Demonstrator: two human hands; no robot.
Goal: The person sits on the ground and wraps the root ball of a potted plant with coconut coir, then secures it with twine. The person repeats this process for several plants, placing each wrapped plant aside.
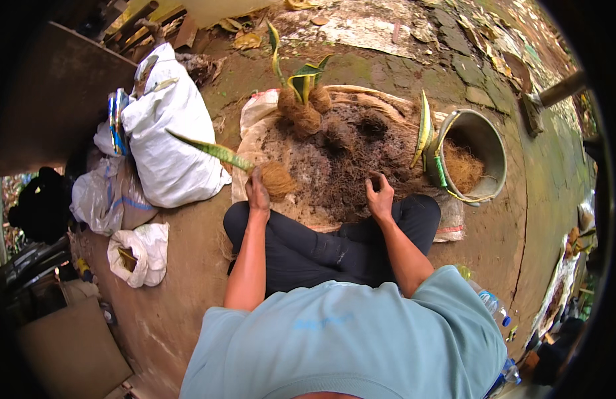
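Observation:
My left hand [258, 193] grips a ball of brown coir fibre [276, 180] above the near left part of a spread woven sack [258, 144]. From that ball a single snake plant leaf [211, 150] points up and left. My right hand [380, 193] is over the sack's near right part, thumb and fingers apart, with no object visible in it. Dark soil and loose fibre [345, 172] cover the sack's middle. Several fibre-wrapped snake plants [306, 119] stand together at its far left. Two darker clumps [373, 124] lie beside them.
A tilted bucket [498, 149] with coir fibre [462, 167] inside is at right, a loose snake plant leaf [423, 127] beside it. Full white sacks [171, 134] and a small open sack [138, 254] stand left. A plastic bottle [493, 305] lies behind my right elbow.

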